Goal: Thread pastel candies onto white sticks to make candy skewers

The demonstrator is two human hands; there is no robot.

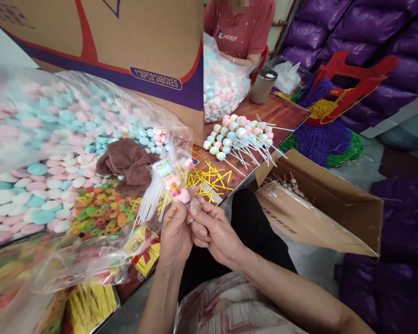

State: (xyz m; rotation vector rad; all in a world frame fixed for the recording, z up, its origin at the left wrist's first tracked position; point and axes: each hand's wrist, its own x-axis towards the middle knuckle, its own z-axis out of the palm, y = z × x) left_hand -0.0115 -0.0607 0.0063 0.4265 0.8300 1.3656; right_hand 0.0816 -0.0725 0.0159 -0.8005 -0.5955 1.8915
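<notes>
Both my hands meet at the table's front edge, around the lower end of a candy skewer in a clear wrapper (173, 180). My left hand (177, 232) pinches the wrapper's gathered end. Close against it, my right hand (211, 225) has its fingers closed on the same end, where a bit of yellow shows. Pink marshmallows and a printed label are visible through the wrapper, which points up and away from me. Beyond it lie loose yellow twist ties (209, 178). White sticks (151, 197) lie just left of the wrapper.
Marshmallows (38, 185), gummy rings (102, 206) and a brown cloth (127, 164) are at left. A large carton (125, 51) stands behind. Marshmallow skewers (242, 134) and a cup (264, 86) lie further back, near a person in red (245, 28). An open box (320, 199) is at right.
</notes>
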